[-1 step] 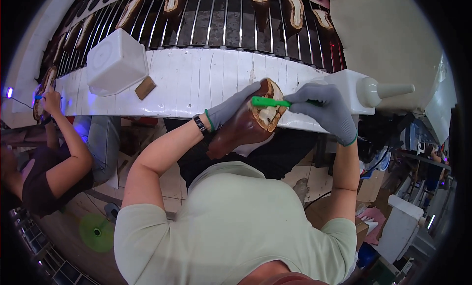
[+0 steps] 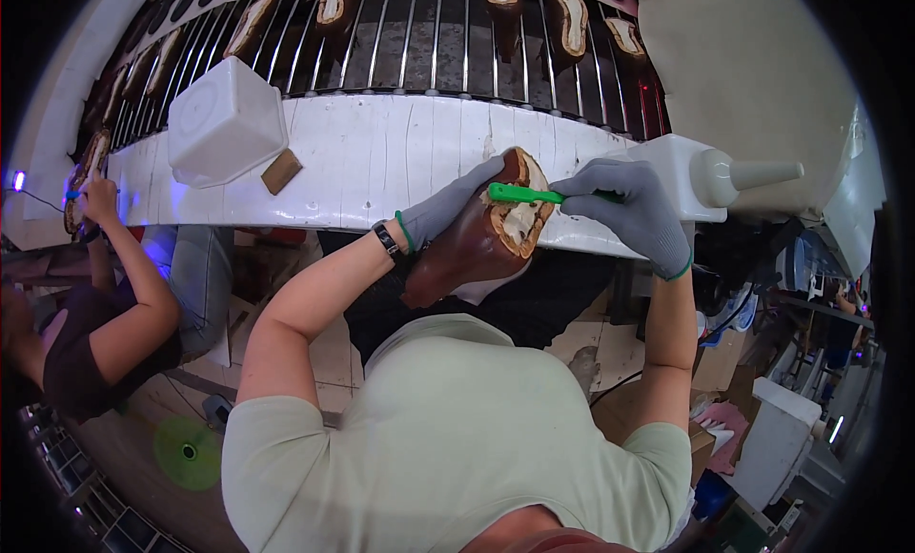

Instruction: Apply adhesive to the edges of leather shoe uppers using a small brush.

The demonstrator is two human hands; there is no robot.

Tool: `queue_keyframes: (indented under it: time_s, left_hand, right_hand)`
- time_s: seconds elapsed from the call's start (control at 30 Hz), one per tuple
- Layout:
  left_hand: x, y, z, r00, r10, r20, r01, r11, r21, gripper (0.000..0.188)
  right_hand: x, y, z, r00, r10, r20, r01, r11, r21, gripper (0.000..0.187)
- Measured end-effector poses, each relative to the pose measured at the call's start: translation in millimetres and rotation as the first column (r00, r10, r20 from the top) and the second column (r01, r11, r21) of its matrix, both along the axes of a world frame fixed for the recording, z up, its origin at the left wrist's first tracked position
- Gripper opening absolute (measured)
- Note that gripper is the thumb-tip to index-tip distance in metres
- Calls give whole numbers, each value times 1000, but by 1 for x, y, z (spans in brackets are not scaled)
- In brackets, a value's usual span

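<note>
A brown leather boot upper (image 2: 464, 248), its pale sole side turned up and toward the right, is held tilted at the near edge of the white bench. My left hand (image 2: 456, 205), in a grey glove, is closed round its far left side. Gloved as well, my right hand (image 2: 624, 205) grips a green toothbrush-like brush (image 2: 524, 194). The brush head lies across the sole's rough rim, near the upper end. Its bristles are hidden from this side. The shaft of the boot points down toward my lap.
On the white bench (image 2: 381, 153) stand a white plastic tub (image 2: 229, 124), a small brown block (image 2: 281, 172) and a white container with a nozzle (image 2: 705, 178). Beyond runs a roller conveyor (image 2: 434, 48) bearing several boots, sole side up. A co-worker (image 2: 133, 315) handles another boot at left.
The brush head has moved very slightly up on the sole, and my right hand has shifted a little with it. The boot is held in nearly the same place.
</note>
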State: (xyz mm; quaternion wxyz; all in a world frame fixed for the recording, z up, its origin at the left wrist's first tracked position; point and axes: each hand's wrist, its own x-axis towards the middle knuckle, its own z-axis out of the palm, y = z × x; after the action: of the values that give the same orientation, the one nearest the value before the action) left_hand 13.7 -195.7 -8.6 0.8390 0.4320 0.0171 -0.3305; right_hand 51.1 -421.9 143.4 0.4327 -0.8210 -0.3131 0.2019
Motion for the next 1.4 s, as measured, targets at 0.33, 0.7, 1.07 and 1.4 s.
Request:
queue_keyframes:
  time_s: [0.33,0.7,1.07,1.4]
  left_hand:
    - [9,7,53,997,-57,-48,67,972,227,65]
    - [34,53,-2,912,-132,388,-200,683,703,63]
    - [-46,59,8,556,-679,478,-546,135,827,124]
    - [-29,67,12,645,-537,543,-492,252,833,117]
  right_hand:
    - [18,-20,-2,936,332,-118,-320,941,110,24]
    - [11,-37,-71,873,-294,-388,396,893,213,16]
    - [43,26,-189,751,-577,-321,655,711,255,22]
    - [0,14,-171,704,-337,-625,529,836,144,18]
